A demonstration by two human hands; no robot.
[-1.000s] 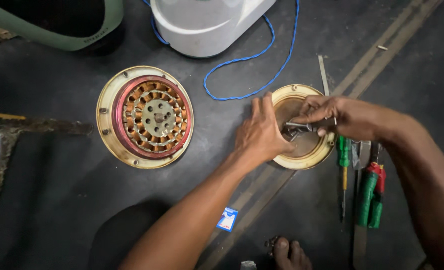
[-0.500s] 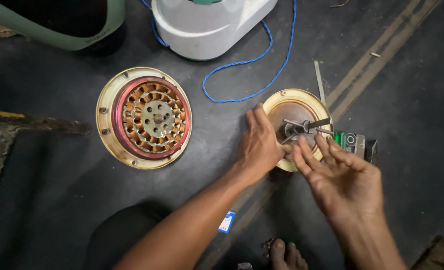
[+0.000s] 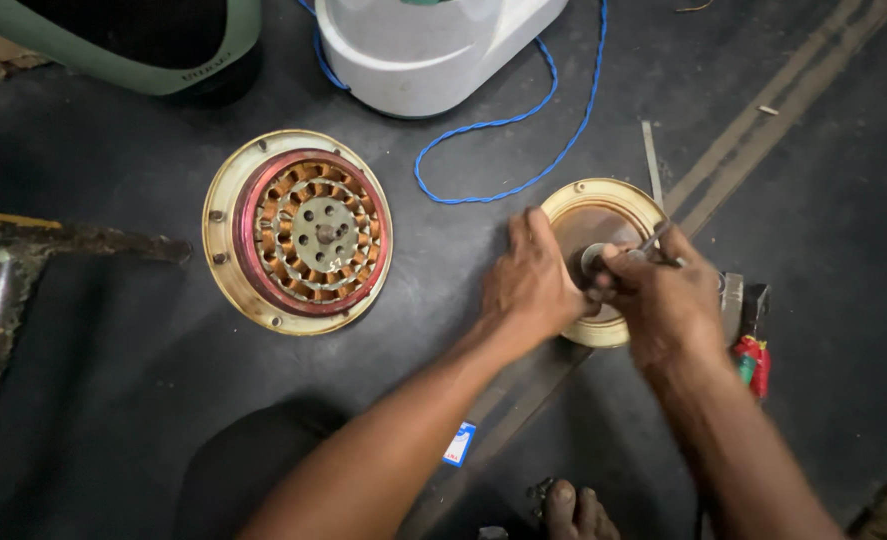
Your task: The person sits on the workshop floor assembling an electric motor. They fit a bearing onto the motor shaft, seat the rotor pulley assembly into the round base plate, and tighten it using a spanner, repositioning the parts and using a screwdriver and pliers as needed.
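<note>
A round cream-gold motor cover point(image 3: 603, 205) lies on the dark floor. My left hand point(image 3: 528, 285) presses on its left rim, fingers spread. My right hand point(image 3: 663, 300) is closed over the cover's centre, gripping a small metal tool point(image 3: 653, 240) at the metal hub point(image 3: 593, 260). To the left lies a round motor stator point(image 3: 298, 232) with copper windings inside a red ring and cream-gold rim, apart from both hands.
A white appliance housing point(image 3: 433, 50) with a blue cable point(image 3: 523, 150) stands at the top. A green shell point(image 3: 113, 45) sits top left, a rusty metal frame point(image 3: 23, 260) at the left. Red and green tool handles point(image 3: 748, 355) lie right of my hand. A toe point(image 3: 568, 505) shows at the bottom.
My right hand moved from open, below the cover, up onto its centre and closed on the tool. My left hand stayed on the rim. The view shifted slightly.
</note>
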